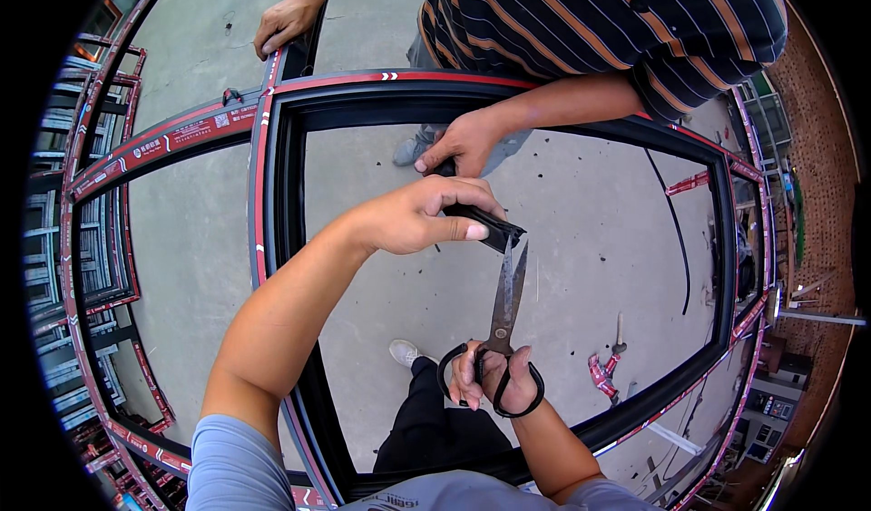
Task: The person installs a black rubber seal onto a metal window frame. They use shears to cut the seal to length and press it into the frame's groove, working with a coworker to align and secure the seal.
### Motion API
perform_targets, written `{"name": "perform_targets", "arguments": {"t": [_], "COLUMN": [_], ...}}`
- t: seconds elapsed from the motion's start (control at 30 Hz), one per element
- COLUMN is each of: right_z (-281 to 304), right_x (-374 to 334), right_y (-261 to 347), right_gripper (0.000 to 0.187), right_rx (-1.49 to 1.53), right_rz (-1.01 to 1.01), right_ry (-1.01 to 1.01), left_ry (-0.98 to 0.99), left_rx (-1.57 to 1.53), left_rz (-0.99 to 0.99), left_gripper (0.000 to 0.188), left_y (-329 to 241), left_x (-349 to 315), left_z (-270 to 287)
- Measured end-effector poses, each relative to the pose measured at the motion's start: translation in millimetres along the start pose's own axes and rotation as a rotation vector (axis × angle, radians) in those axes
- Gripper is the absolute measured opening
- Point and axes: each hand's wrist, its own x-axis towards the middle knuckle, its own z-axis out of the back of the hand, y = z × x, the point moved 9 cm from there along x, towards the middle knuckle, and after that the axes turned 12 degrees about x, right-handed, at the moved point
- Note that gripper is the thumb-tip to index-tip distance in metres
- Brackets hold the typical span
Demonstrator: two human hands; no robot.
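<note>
My left hand (422, 216) is closed around a short, dark strip (494, 228), which looks like rubber or plastic; its far part is hidden by my fingers. In my right hand (519, 386) is a pair of scissors (504, 316) with black loop handles and worn, rusty blades. The blades point away from me, slightly parted, with their tips at the strip's end. Just beyond my left hand, a co-worker's hand (467, 144) grips something black, partly hidden. All this happens above the opening of a large black window frame (399, 89) with red protective film.
The co-worker, in a striped shirt (581, 21), leans over the frame's far side, the other hand (288, 23) on a frame bar. Stacked frames (45, 239) stand at left. On the concrete floor lie a black cord (676, 230) and a red-wrapped tool with a handle (603, 375).
</note>
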Motion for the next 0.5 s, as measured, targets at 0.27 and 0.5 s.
{"name": "perform_targets", "arguments": {"t": [0.27,0.5], "right_z": [-8.1,3.8], "right_x": [9.4,16.0], "right_y": [-5.6,-8.8], "right_gripper": [0.091,0.085], "right_rx": [0.136,0.146], "right_rz": [-0.053,0.05], "right_ry": [0.12,0.131], "left_ry": [-0.019,-0.01], "left_rx": [-0.036,-0.12], "left_rz": [-0.039,0.019], "left_gripper": [0.031,0.035], "left_y": [-3.2,5.2], "left_x": [-0.2,-1.1], "left_z": [0.7,0.7]}}
